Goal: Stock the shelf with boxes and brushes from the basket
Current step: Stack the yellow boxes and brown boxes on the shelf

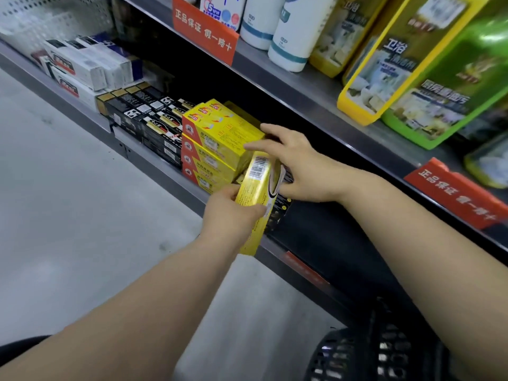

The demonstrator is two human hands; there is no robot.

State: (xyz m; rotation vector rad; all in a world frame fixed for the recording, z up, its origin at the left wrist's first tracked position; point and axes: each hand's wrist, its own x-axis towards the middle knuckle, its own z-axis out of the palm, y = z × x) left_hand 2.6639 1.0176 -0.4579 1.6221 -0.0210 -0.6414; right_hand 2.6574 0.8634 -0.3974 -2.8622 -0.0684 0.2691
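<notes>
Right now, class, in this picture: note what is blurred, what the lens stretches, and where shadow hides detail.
Head view: the left hand and its yellow box are slightly soft; the green packs at the right are smeared and stretched; the lower shelf recess lies in deep shadow.

Two hands (231, 209) (298, 171); one basket (354, 353)

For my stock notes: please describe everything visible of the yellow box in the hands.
The yellow box looks like printed cardboard, long, with a barcode near its upper end and a dark picture on one face. It is nearly upright before the shelf edge. The left hand grips its lower part; the right hand touches its top.
</notes>
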